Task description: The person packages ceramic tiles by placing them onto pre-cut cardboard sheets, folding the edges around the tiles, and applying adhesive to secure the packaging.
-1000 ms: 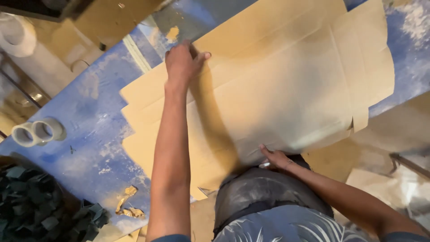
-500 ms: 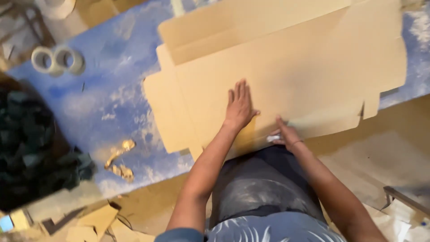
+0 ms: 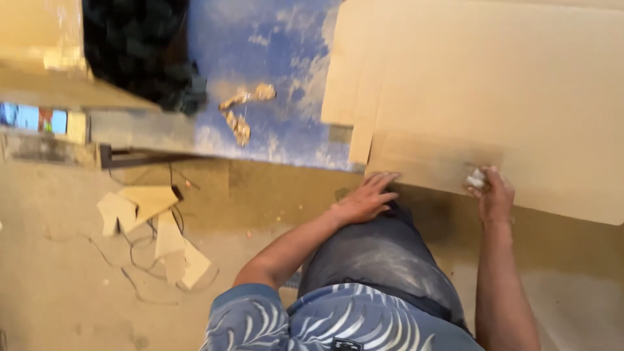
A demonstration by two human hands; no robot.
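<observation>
Cardboard [image 3: 494, 97] lies flat, unfolded, on blue table [image 3: 273, 78]. Left hand [image 3: 364, 198], fingers spread, at its 7 o'clock edge; right hand [image 3: 495, 195] fingers closed round white wad [image 3: 476, 179]. No folds formed yet.

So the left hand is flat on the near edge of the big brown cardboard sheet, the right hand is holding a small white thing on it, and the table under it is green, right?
Not quite: the head view shows the table is blue with pale worn patches, not green. The rest holds: the left hand lies flat at the near edge of the big brown cardboard sheet, and the right hand holds a small white thing on it.
</observation>
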